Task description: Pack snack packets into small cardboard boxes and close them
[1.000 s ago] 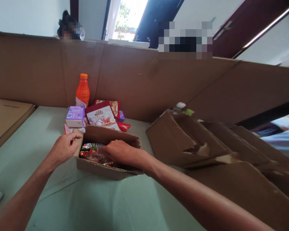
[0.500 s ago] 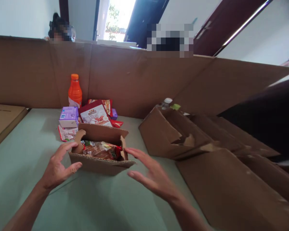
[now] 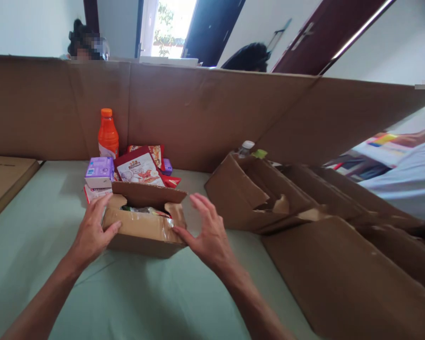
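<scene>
The box (image 3: 138,245) stands on the green table (image 3: 134,302), toward its far edge, front flap (image 3: 141,224) partly folded over. The left grip (image 3: 91,232), half open, touches its left end; the right grip (image 3: 209,240), spread wide, has its thumb on the flap. Cardboard partition (image 3: 184,113) lines the far edge; beyond, a bright doorway (image 3: 172,28).

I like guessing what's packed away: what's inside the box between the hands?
Shiny wrapping shows through the gap at the top of the box. Its near flap, folded partly over, hides the rest, so what lies deeper cannot be seen.
</scene>
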`<action>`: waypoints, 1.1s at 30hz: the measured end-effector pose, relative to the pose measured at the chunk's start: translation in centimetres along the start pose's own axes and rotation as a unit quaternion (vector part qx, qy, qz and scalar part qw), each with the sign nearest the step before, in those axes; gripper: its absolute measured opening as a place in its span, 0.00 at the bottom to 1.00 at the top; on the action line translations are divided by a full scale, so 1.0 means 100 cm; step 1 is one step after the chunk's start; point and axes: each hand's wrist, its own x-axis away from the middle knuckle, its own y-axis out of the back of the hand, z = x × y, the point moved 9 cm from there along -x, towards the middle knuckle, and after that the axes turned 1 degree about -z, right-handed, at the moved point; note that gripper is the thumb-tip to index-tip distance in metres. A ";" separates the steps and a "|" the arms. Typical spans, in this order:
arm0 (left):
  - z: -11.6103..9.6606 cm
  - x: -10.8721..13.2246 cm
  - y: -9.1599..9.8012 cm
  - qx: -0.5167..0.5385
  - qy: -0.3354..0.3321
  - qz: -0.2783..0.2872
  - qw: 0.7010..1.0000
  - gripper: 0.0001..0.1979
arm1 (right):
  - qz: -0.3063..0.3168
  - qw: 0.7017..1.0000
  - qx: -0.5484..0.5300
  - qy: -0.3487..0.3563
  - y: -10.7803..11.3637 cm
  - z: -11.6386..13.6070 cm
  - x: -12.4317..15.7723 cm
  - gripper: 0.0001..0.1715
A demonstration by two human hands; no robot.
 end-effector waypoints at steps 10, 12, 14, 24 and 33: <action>0.000 -0.018 -0.012 0.034 -0.077 0.118 0.989 0.24 | 0.115 0.981 -0.104 0.117 -0.023 0.006 0.006 0.17; 0.002 -0.011 -0.011 0.024 -0.092 0.097 0.991 0.14 | 0.128 0.977 -0.117 0.126 -0.025 0.007 0.020 0.24; 0.010 -0.005 -0.010 0.019 -0.081 0.077 0.994 0.14 | 0.138 0.978 -0.115 0.109 -0.028 0.002 0.030 0.34; 0.035 0.036 -0.023 0.083 -0.029 0.138 0.987 0.33 | 0.130 0.978 -0.133 0.091 -0.037 0.001 0.050 0.34; 0.058 0.167 0.085 -0.042 0.085 -0.111 0.989 0.35 | 0.231 0.922 -0.185 0.249 -0.087 0.123 0.029 0.36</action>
